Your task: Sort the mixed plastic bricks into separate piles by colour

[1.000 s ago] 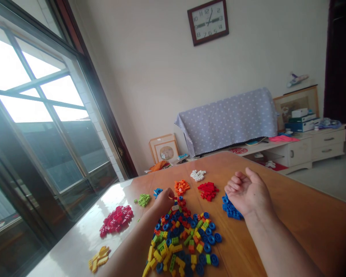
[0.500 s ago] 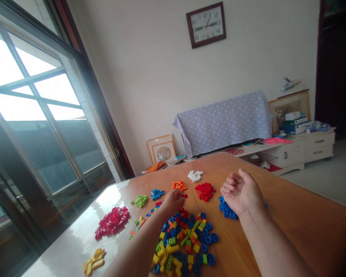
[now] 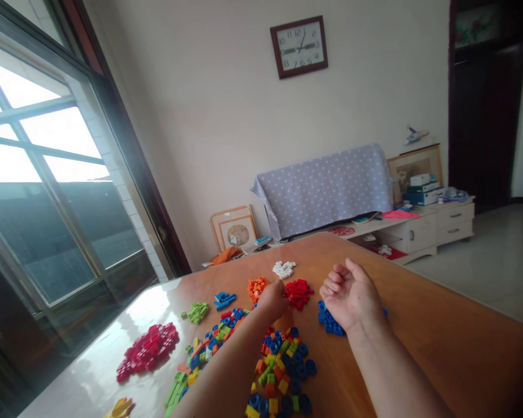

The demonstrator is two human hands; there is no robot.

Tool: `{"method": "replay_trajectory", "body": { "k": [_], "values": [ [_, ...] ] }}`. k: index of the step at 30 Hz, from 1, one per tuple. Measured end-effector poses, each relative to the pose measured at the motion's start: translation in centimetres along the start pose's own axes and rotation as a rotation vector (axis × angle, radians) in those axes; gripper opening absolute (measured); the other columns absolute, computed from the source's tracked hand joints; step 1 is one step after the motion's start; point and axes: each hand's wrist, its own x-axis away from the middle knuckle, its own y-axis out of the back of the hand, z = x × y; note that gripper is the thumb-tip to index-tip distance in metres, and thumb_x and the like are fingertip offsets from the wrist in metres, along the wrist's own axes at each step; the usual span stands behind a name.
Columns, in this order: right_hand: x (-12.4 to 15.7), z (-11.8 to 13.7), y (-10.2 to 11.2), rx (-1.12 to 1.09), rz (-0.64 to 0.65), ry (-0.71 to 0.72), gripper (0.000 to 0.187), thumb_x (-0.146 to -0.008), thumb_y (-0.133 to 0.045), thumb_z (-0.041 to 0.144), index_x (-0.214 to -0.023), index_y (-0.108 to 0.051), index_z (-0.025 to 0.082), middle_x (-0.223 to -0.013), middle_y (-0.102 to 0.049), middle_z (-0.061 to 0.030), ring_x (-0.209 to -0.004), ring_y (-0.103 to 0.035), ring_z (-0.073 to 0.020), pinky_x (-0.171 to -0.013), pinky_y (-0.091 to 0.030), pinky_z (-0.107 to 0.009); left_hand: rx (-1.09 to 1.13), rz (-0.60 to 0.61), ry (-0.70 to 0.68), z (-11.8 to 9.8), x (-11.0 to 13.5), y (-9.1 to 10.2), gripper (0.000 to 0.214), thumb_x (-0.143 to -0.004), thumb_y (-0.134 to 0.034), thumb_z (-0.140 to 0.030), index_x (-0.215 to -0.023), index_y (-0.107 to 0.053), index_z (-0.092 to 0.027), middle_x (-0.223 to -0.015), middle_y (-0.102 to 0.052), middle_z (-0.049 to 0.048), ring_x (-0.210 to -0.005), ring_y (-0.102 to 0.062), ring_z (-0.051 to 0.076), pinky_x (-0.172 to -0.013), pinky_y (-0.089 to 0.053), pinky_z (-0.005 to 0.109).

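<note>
The left hand [image 3: 273, 301] reaches across the bench [image 3: 444, 342] to the near-left edge of the pile of red pieces [image 3: 299, 293], overlapping part of it from this view. Its back faces the camera and its fingers curl down and away, so neither how far they are open nor whether they have hold of a piece can be told; contact with the pile is equally unclear.

The right hand [image 3: 347, 293] is easier to read: palm turned up, fingers loosely bent, thumb raised, the visible palm bare. It hides the right part of the pile of blue pieces [image 3: 330, 319]; a scrap of blue shows beyond the wrist on the right, too little to identify.

The mixed heap [image 3: 283, 371] lies in the near middle. The left forearm crosses it, hiding a broad strip and leaving bricks visible on both sides, and the bottom edge cuts off its near end. That edge also crops the yellow pieces [image 3: 121, 408] at near left.

In the left part lie the crimson pieces [image 3: 148, 348], whose single shapes merge, the green pieces [image 3: 198, 312] and a few light-blue pieces [image 3: 224, 299]. The orange pieces [image 3: 257, 287] sit just beyond the left hand, partly overlapped by it; the white pieces [image 3: 284, 268] are farther off and too small to separate.
</note>
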Motion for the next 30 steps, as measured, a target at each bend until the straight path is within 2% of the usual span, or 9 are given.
{"method": "replay_trajectory", "body": {
  "k": [9, 15, 18, 24, 27, 30],
  "values": [
    [0.5, 0.2, -0.6, -0.014, -0.037, 0.003, 0.025, -0.087, -0.059, 0.039, -0.072, -0.052, 0.02, -0.051, -0.043, 0.0077, -0.04, -0.035, -0.007, -0.04, -0.031, -0.023, -0.021, 0.02, -0.086, -0.2, 0.0, -0.2, 0.022, -0.071, -0.065, -0.013, -0.091, -0.058, -0.02, -0.084, -0.065, 0.0004, -0.074, -0.056, 0.015, -0.062, -0.036, 0.023],
    [0.3, 0.1, -0.4, -0.001, -0.032, -0.001, 0.024, -0.086, -0.06, 0.037, -0.071, -0.052, 0.02, -0.051, -0.043, 0.008, -0.039, -0.036, -0.0069, -0.04, -0.031, -0.023, -0.007, -0.04, -0.069, 0.3, 1.1, 1.2, 0.02, -0.075, -0.055, -0.008, -0.089, -0.06, -0.02, -0.086, -0.067, 0.0008, -0.078, -0.057, 0.015, -0.065, -0.038, 0.023],
    [0.2, -0.1, -0.3, 0.02, -0.025, -0.006, 0.023, -0.086, -0.059, 0.037, -0.071, -0.052, 0.02, -0.051, -0.043, 0.0078, -0.039, -0.036, -0.0069, -0.039, -0.032, -0.023, 0.006, -0.076, -0.026, 1.9, 1.4, 2.8, 0.018, -0.078, -0.053, -0.009, -0.091, -0.062, -0.02, -0.087, -0.067, 0.0008, -0.08, -0.058, 0.015, -0.066, -0.04, 0.022],
    [0.0, -1.4, -0.3, 0.106, -0.029, -0.053, 0.021, -0.085, -0.062, 0.031, -0.071, -0.053, 0.019, -0.051, -0.044, 0.0077, -0.038, -0.035, -0.0053, -0.037, -0.029, -0.02, -0.007, -0.147, 0.139, 7.4, 3.2, 6.5, 0.015, -0.081, -0.055, -0.014, -0.091, -0.064, -0.019, -0.083, -0.068, 0.0014, -0.079, -0.061, 0.015, -0.065, -0.041, 0.022],
    [0.1, -2.3, -0.4, 0.141, -0.01, -0.072, 0.02, -0.085, -0.063, 0.029, -0.071, -0.054, 0.018, -0.05, -0.044, 0.0078, -0.037, -0.034, -0.0051, -0.035, -0.027, -0.019, -0.024, -0.166, 0.187, 9.5, 4.3, 7.5, 0.017, -0.081, -0.056, -0.014, -0.095, -0.066, -0.018, -0.088, -0.07, 0.0036, -0.082, -0.063, 0.017, -0.067, -0.042, 0.024],
    [0.2, -2.9, -0.4, 0.174, 0.017, -0.086, 0.021, -0.084, -0.064, 0.03, -0.071, -0.053, 0.018, -0.05, -0.044, 0.0077, -0.037, -0.034, -0.0053, -0.035, -0.027, -0.019, -0.044, -0.145, 0.193, 10.4, 5.0, 7.7, 0.022, -0.08, -0.055, -0.012, -0.096, -0.069, -0.017, -0.094, -0.072, 0.0058, -0.087, -0.064, 0.019, -0.071, -0.045, 0.025]
  ]
}}
